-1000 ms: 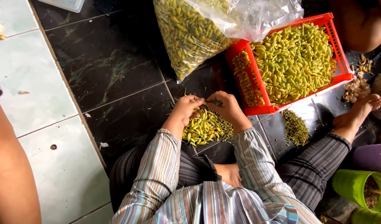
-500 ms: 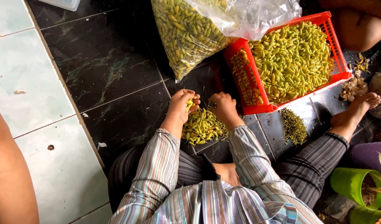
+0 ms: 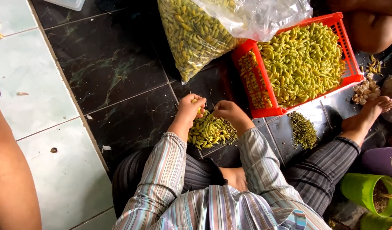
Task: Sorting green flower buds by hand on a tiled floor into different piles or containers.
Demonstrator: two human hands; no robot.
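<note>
A small pile of yellow-green chili peppers [image 3: 208, 131] lies on the dark floor tiles in front of me. My left hand [image 3: 190, 107] hovers over the pile's far edge, fingers pinched on one chili pepper. Just to its right, my right hand [image 3: 228, 111] has its fingers curled together above the pile; whether it holds anything is hidden. The two hands are a few centimetres apart. Striped sleeves cover both forearms.
A red plastic basket [image 3: 255, 107] full of chili peppers sits to the right, and a clear plastic bag [image 3: 196, 34] of peppers lies beyond it. A heap of green stems [image 3: 303, 130] lies by my bare foot [image 3: 368, 114]. Green pots [image 3: 366, 192] stand at bottom right. Another person's leg [image 3: 10, 179] is at left.
The hands were touching over the pile a second ago; they have drawn apart, the right hand shifting right and the left staying with a pepper in its fingers.
</note>
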